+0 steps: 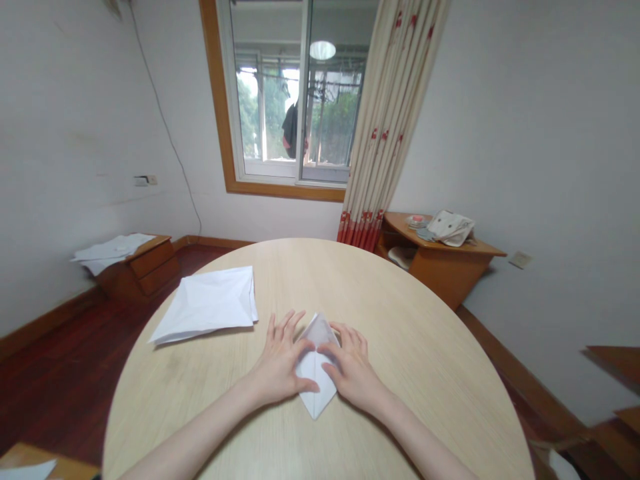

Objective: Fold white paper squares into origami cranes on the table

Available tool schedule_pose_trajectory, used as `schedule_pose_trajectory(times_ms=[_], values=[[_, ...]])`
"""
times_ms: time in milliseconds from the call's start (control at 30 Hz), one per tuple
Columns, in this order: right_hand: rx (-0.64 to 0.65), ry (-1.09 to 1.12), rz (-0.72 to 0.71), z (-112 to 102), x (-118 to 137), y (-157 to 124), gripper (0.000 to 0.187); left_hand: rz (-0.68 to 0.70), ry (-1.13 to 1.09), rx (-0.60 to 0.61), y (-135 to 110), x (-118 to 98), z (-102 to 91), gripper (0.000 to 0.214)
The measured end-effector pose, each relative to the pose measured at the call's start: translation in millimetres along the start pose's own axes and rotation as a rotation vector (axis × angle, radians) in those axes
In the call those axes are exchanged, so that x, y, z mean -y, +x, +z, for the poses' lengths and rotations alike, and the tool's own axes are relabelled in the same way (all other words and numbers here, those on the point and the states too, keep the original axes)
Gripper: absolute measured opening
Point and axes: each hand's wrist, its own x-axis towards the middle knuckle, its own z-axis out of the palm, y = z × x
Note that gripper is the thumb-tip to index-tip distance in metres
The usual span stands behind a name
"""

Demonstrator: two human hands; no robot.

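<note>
A white sheet of paper folded into a narrow diamond (315, 402) lies on the round table in front of me, a crease running down its middle. My left hand (280, 365) grips its left side, with the thumb and index finger on the paper and the other fingers stretched out past the edge. From the right side my right hand (357, 370) grips it too, its thumb and index finger on the paper near the centre crease. Both index fingertips almost meet at the middle. The fingers cover parts of both side edges.
The round wooden table (415, 400) carries a stack of white paper sheets (210, 300) at the left. Beyond it stand a low drawer cabinet (155, 267) with papers on top, a corner cabinet (445, 267) holding a cloth bag (453, 227), and a curtain (385, 133) beside the window.
</note>
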Motion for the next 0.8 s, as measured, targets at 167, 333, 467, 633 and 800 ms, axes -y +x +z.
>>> schedule_pose_trajectory(times_ms=[167,333,467,633,800], values=[[-0.034,-0.111,-0.034,-2.5,3.3,-1.9,0.022,0.022,0.064,-0.035,-0.2,-1.6,-1.7,0.063],[-0.024,-0.195,-0.036,-5.4,7.2,-1.9,0.019,0.031,0.135,-0.037,-0.8,-1.8,-4.0,0.065],[-0.002,-0.23,-0.036,-10.0,10.3,-1.2,0.019,0.04,0.157,-0.044,-0.2,-2.0,-6.5,0.066],[0.01,-0.29,-0.058,-14.8,12.9,-0.1,0.019,0.071,0.2,-0.032,1.4,-4.1,-11.2,0.068],[0.046,-0.31,-0.05,-18.6,14.3,1.1,0.02,0.079,0.232,-0.026,1.8,-6.5,-13.3,0.068]])
